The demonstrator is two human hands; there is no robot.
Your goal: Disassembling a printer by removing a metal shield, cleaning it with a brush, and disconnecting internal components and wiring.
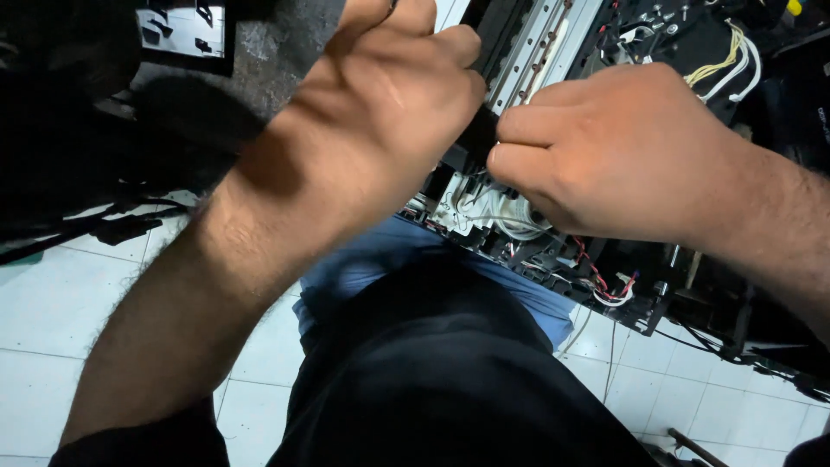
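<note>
Left hand [380, 104]: closed in a fist around the black bar [478, 134], knuckles toward the camera, forearm rising from lower left.
Right hand [605, 151]: curled shut, fingertips [510, 164] pinching the same bar from the right; exact grip beneath the fingers hidden.
Black bar: short stretch visible between the two fists, just above the opened machine [553, 251]; long axis running from lower left to upper right, continuing toward the metal rail [540, 52].
Key relation: bar lying directly between the hands, both touching it; left hand covering the near upper part, right hand at the lower end, neither clearly nearer.
Machine interior: white gear housing [501, 212], red and black wires [605, 281], pale cable bundle [726, 60] at upper right.
Surroundings: white tiled floor [52, 320] below; dark clothing [432, 380] and blue fabric [380, 255] in the foreground.
</note>
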